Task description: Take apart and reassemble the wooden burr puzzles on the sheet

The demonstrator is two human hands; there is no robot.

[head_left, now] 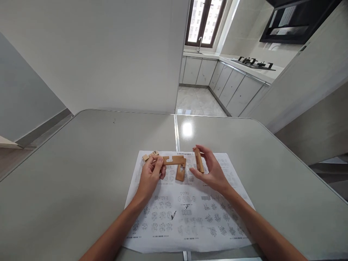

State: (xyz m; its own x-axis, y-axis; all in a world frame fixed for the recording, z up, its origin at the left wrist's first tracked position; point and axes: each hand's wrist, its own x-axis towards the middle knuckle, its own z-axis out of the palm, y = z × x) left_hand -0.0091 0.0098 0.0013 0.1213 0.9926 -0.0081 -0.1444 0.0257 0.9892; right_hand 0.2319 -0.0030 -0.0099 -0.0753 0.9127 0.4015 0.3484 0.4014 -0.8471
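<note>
The left hand (153,170) pinches a flat, honey-brown wooden bar (177,160) with a notch cut in its upper edge, a second wooden piece (179,174) slants beneath that bar's end just right of this hand, and the right hand (210,168) pinches a similarly brown third bar (200,165).

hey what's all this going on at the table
A person is handling wooden pieces over a printed sheet on the table. The left hand holds a notched piece out sideways; the right hand holds a second piece, apart from it. Between the hands, a third piece shows partly behind the notched one; whether those two touch is unclear. Small wooden blocks sit near the left hand.
</note>
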